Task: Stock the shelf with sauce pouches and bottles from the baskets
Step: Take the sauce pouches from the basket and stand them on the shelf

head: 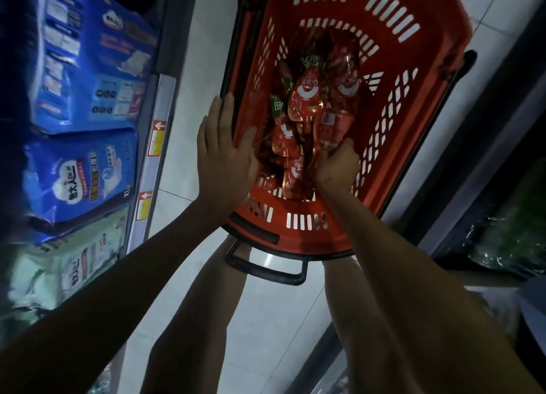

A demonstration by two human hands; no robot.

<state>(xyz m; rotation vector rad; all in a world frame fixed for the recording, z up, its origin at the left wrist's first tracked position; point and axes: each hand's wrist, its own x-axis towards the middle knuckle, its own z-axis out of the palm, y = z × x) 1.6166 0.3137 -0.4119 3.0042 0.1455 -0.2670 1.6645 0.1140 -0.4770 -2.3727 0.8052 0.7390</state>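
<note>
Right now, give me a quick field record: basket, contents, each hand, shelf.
basket: red basket on the floor, black handle nearest the person
contents: sauce pouches, piled; no bottles seen
left hand: fingers straight, resting on the basket's left rim
right hand: curled into the pile, gripping sauce pouches
shelf: at left, holding blue packs

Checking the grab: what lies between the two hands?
Head view: glossy red sauce pouches lie between left hand and right hand, inside the red plastic basket.

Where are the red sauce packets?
In the head view, the red sauce pouches lie piled in the red basket, upper middle, between the left hand at its rim and the right hand gripping some.
</note>
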